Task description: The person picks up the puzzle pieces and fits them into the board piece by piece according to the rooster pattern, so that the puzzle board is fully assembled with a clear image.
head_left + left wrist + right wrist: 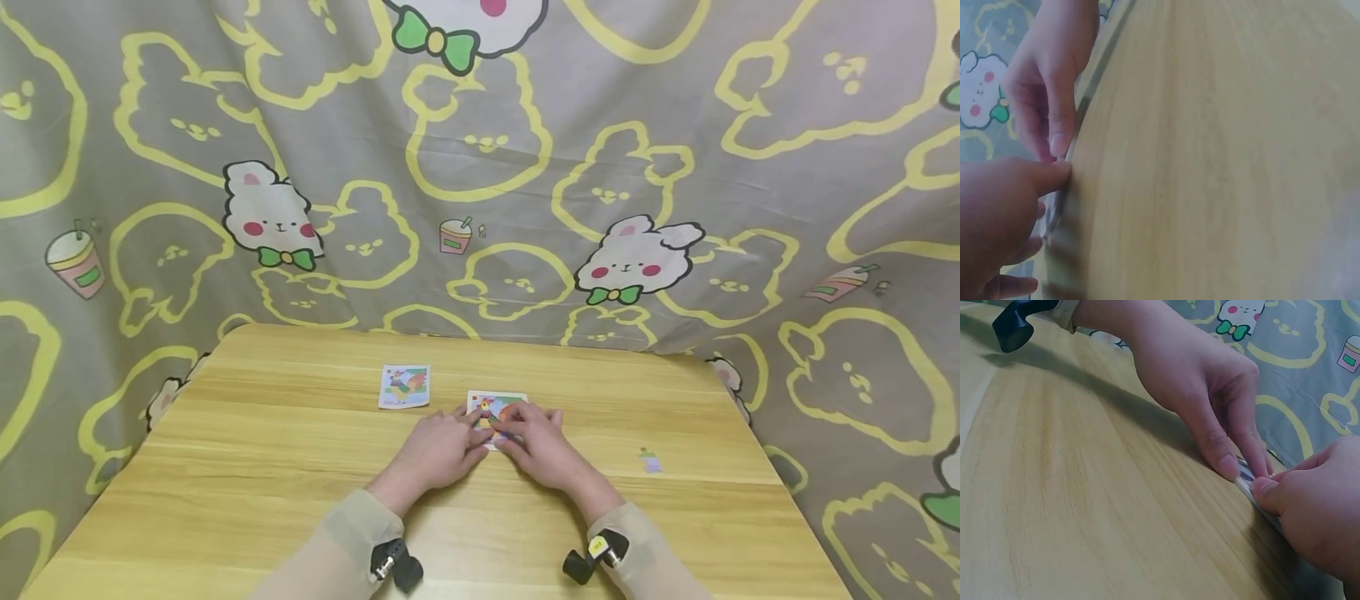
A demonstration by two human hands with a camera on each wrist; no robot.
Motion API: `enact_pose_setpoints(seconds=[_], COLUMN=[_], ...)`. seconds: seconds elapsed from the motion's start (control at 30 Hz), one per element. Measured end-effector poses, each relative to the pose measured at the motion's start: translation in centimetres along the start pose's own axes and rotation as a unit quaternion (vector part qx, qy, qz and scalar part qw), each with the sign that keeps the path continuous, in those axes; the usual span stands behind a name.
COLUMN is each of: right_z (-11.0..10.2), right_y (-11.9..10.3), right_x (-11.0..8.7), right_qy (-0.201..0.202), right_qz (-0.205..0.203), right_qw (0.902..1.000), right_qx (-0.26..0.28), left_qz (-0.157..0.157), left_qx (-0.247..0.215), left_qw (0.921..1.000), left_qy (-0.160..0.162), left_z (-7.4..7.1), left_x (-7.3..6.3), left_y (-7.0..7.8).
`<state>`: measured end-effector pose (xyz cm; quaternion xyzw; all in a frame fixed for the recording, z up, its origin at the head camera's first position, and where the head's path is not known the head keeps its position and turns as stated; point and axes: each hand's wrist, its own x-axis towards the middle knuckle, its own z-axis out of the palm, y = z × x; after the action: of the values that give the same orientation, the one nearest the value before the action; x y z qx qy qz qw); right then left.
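A small square rooster puzzle (501,400) lies flat on the table in front of me, with a white border around the picture. My left hand (442,448) is at its left side, index finger and thumb reaching over the front left part. From the right comes my right hand (542,443), with fingertips on the picture and the thumb near the front edge. Both hands cover much of the puzzle, and their fingertips nearly meet. Low in the right wrist view, the right hand (1310,500) has thumb and index tip close together at the edge, opposite the left hand (1204,394).
A matching rooster picture card (405,387) lies to the left, beyond the left hand. Right of the right hand is a small purple and green puzzle piece (651,462). The wooden table (247,450) ends at a patterned curtain (517,208). Each sleeve carries a black wrist camera (405,572).
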<state>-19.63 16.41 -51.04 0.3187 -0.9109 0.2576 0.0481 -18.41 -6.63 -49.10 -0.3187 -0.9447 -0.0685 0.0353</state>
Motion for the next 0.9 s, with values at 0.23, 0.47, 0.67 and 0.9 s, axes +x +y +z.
enact_pose_setpoints(seconds=[0.23, 0.47, 0.67, 0.9], right_z=[0.20, -0.42, -0.59, -0.39], right_y=[0.10, 0.54, 0.57, 0.70], right_x=[-0.05, -0.32, -0.50, -0.66], right_qy=[0.004, 0.032, 0.046, 0.041], right_qz=[0.008, 0.031, 0.025, 0.026], right_qw=[1.0000, 0.9990, 0.9986, 0.9988], right_qx=[0.000, 0.003, 0.009, -0.006], left_qz=[-0.025, -0.020, -0.018, -0.026], left_qx=[-0.061, -0.079, -0.077, -0.090], left_qw=[0.9978, 0.9966, 0.9969, 0.9955], left_qy=[0.001, 0.003, -0.002, -0.014], left_z=[0.59, 0.45, 0.17, 0.19], left_x=[0.02, 0.46, 0.51, 0.58], left_y=[-0.12, -0.24, 0.00, 0.08])
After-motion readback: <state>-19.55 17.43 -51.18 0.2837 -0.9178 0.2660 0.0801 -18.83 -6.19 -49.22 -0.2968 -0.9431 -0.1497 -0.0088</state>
